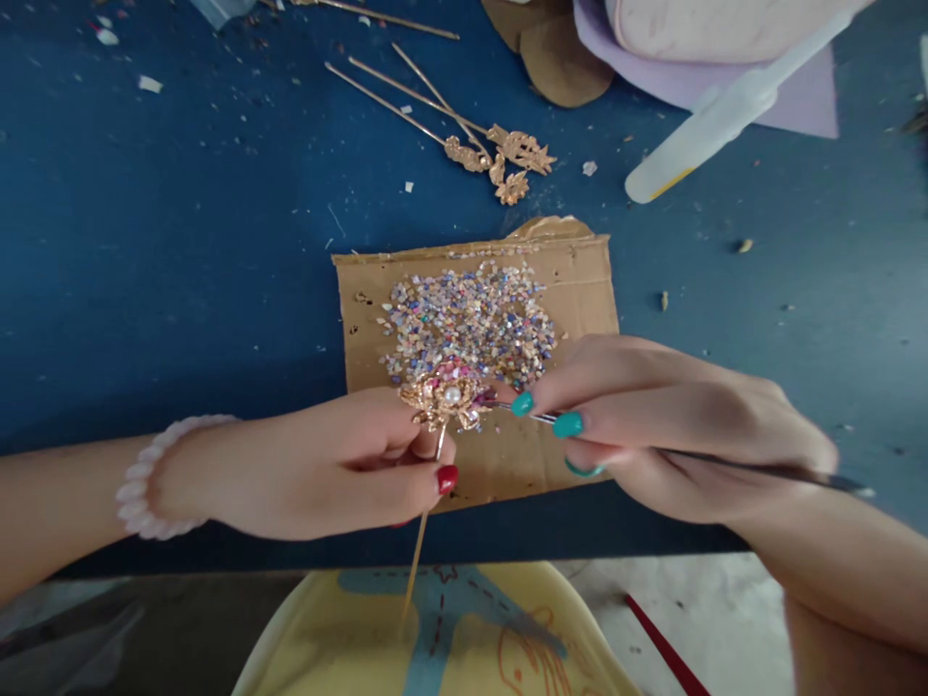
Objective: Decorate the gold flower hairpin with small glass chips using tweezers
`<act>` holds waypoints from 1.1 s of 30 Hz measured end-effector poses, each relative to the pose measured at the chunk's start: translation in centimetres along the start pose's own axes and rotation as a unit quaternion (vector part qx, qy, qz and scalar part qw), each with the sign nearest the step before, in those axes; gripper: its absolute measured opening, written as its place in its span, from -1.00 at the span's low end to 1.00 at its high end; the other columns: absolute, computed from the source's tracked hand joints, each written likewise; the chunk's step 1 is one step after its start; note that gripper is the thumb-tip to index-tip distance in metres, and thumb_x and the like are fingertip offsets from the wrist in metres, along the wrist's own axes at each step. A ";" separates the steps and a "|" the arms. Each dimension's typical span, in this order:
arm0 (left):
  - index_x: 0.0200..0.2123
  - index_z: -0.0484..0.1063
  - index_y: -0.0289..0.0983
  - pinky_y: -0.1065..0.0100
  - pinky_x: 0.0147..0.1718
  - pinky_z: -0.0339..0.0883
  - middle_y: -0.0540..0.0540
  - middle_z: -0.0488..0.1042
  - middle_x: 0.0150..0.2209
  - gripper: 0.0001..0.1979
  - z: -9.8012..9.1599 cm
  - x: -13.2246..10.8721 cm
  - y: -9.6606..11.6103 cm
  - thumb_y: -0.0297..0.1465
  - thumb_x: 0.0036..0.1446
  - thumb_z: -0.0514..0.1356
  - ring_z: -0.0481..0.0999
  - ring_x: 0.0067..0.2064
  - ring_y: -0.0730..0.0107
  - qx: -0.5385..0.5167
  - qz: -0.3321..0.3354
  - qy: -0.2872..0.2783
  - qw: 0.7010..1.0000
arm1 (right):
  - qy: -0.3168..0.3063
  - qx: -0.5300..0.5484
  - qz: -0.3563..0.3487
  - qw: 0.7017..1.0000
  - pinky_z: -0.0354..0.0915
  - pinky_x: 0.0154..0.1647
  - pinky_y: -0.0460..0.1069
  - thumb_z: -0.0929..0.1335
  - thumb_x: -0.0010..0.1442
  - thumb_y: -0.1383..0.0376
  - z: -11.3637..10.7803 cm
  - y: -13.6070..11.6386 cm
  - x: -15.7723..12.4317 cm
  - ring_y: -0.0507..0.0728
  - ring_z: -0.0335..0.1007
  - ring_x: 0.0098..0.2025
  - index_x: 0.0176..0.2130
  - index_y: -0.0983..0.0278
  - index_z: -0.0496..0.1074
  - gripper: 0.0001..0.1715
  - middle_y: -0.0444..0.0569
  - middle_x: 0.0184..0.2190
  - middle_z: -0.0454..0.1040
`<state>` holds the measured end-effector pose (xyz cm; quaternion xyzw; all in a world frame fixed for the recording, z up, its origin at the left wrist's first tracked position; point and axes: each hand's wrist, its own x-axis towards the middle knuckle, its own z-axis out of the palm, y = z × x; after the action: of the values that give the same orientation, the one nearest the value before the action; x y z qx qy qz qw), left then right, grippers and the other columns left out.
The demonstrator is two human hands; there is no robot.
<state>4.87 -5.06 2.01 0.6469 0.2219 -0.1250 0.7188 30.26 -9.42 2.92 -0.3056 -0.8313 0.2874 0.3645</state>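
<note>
My left hand (340, 464) pinches the stem of a gold flower hairpin (427, 398) between thumb and fingers. A pearl sits at the flower's centre, with pink pieces on the petals behind it, and the stem runs down past the table edge. My right hand (667, 425) grips a thin dark-handled tool, perhaps a fine brush (754, 467), like a pen. Its metal end reaches the right side of the flower; the very tip is hard to make out. Behind the flower, many small coloured stone chips (471, 314) lie spread on a piece of cardboard (580, 290).
Several gold hairpins (518, 150) lie on the blue table (181, 242) beyond the cardboard. A translucent plastic bottle (703, 140) with a long nozzle rests at the upper right, beside a pale pink object (688, 29) on purple sheet (804, 106). A yellow patterned stool (326, 648) stands below the edge.
</note>
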 end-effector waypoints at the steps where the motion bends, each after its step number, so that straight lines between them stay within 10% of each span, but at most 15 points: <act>1: -0.51 0.12 -0.21 0.40 -0.59 0.00 0.10 0.08 -0.56 -0.70 0.0 0.0 0.0 -0.30 0.30 -0.01 0.04 -0.54 0.50 -0.002 0.000 -0.001 1.000 | 0.004 0.000 -0.002 1.000 0.57 -0.10 -0.08 0.38 0.33 0.45 0.0 0.0 0.0 0.03 0.61 -0.18 -0.22 0.29 0.46 -0.92 -0.03 -0.23 0.62; 33: -0.50 0.13 -0.23 0.42 -0.58 0.00 0.10 0.09 -0.55 -0.67 0.1 -0.2 0.0 -0.33 0.36 0.02 0.04 -0.53 0.51 -0.019 0.005 0.006 1.000 | -0.003 -0.005 -0.009 1.000 0.56 -0.07 -0.12 0.36 0.36 0.44 -0.1 0.0 0.2 0.01 0.62 -0.19 -0.25 0.29 0.47 -0.89 -0.01 -0.24 0.63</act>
<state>4.69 -5.16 2.08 0.6347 0.2253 -0.1138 0.7304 30.26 -9.26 3.02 -0.2987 -0.8366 0.2808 0.3634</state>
